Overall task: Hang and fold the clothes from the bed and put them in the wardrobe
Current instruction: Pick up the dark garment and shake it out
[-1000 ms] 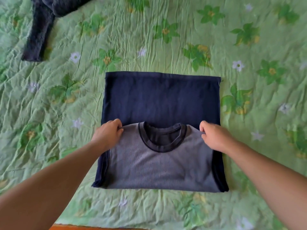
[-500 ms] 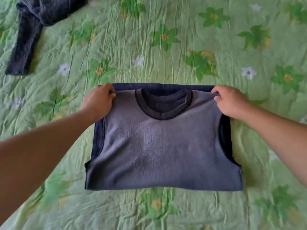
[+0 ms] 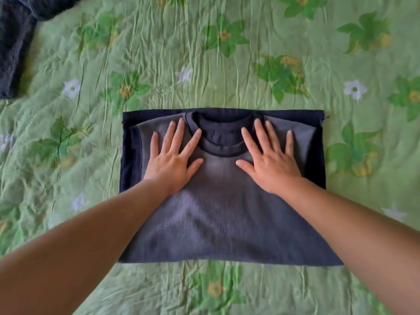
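Item under inspection: one grey and navy shirt [image 3: 222, 212], lying flat on the green flowered bedspread [image 3: 227, 64] at the centre of view. It is folded into a rectangle, grey front uppermost, with the collar [image 3: 223, 151] at 12 o'clock and the doubled edge at 6 o'clock. Navy fabric shows as a border along the 9, 12 and 3 o'clock sides.

Hands: the left hand [image 3: 172, 160] lies flat on the shirt at 10 o'clock of its centre and the right hand [image 3: 270, 162] at 2 o'clock. All fingers are spread and straight, palms down, pressing the cloth. Neither hand grasps anything.

Progress, as judged: this shirt is folded and is at the smoothing stage. It may take one more fold. It is not yet put away, and the wardrobe is out of view.

Outstanding: a dark garment [image 3: 16, 42] lies unfolded at 10 o'clock, partly cut off by the frame edge. How many other clothes remain cannot be told.
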{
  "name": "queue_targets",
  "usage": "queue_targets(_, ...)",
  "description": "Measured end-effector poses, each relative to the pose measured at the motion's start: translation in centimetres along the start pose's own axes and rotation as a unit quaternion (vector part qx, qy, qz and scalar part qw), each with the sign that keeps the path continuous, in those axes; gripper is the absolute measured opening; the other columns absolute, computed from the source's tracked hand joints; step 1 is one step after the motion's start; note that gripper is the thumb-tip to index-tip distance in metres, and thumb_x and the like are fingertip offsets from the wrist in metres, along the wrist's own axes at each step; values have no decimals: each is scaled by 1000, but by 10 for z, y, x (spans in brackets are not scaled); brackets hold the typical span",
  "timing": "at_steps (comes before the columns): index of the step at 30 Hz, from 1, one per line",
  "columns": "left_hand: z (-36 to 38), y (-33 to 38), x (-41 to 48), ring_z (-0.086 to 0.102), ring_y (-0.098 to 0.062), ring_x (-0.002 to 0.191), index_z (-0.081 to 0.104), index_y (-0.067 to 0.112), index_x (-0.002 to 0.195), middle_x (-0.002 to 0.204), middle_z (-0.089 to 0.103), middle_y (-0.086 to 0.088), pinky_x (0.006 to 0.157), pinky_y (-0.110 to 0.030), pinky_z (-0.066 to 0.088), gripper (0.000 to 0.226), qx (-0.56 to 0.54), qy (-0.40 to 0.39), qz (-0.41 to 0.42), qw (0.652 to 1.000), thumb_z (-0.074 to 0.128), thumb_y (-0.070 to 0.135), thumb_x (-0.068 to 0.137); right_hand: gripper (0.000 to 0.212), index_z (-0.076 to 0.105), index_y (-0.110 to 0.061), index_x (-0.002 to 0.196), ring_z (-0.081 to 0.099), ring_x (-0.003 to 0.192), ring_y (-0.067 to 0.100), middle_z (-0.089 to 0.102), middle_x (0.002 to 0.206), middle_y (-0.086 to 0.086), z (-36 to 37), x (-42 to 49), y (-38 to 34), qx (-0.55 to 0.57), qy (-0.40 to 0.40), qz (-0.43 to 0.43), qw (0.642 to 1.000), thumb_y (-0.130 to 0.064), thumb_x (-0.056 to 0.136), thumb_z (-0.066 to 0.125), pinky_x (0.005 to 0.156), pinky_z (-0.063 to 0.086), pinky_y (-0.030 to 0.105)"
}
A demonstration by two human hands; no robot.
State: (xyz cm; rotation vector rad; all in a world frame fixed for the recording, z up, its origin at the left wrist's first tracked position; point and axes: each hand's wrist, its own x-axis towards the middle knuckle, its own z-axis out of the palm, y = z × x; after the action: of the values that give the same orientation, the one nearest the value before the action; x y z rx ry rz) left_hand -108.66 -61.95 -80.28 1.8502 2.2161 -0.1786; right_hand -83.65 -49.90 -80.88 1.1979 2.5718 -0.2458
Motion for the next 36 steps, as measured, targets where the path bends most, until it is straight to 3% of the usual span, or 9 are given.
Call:
queue_targets(3,3,0,4,-18,-25,154,-12,40,158,167,-16,-8,121,-62,-1,70,18,-10,-6,1000,19,65,100,79,-18,-33,157,-16,154,27,-23,167,5,4,4,4,-9,-4,-8,1000,-74,94,7,116,-1,71)
queue_targets(7,1,14,-31,-10,-28,155,-4,34,160,168,-9,-11,122,-61,4,68,-30,28,-20,999,27,56,104,78,0,-27,162,-2,156,32,-9,169,12,9,-43,-12,40,50,-8,998,-69,99,21,118,3,69)
queue_targets(12,44,36,-141,7,-31,155,15,33,160,168,5,-17,119,-64,14,72,15,36,124,991,44,54,98,83,15,-31,161,4,155,36,-2,169,16,51,-137,-40,-8,49,-95,994,-72,92,35,116,8,71)
queue_targets(17,54,34,-145,9,-30,155,18,35,160,168,7,-16,121,-60,13,67,33,36,111,993,40,54,99,80,15,-32,161,6,155,35,0,169,14,48,-131,-41,-17,38,-86,995,-73,93,28,118,6,69)
queue_targets(25,41,-27,-206,3,-26,156,13,37,160,169,-2,-7,123,-57,10,71,28,-24,-61,997,20,67,97,81,26,-18,160,14,155,29,9,169,13,50,-189,17,-39,14,-46,998,-66,95,28,123,16,54)
queue_targets(30,38,-37,-213,-11,-27,155,-1,40,159,168,-17,-5,123,-57,5,75,-21,-52,-109,992,13,74,93,85,10,-20,161,1,156,28,-2,169,11,43,-205,22,-27,-43,64,997,-70,92,16,123,11,57)
queue_targets(33,37,-32,-209,-10,-29,155,1,41,159,168,-16,-6,123,-57,5,73,-39,-43,-116,992,22,72,97,87,2,-23,162,-8,156,27,-11,169,10,41,-202,18,-35,-63,86,994,-75,92,8,122,4,61)
queue_targets(36,26,-23,-207,-4,-31,155,11,38,160,168,-8,-11,123,-53,10,75,-86,-23,-152,984,40,65,95,81,1,-28,162,-6,156,29,-5,169,12,32,-188,4,-3,-35,99,994,-74,96,16,120,2,64)
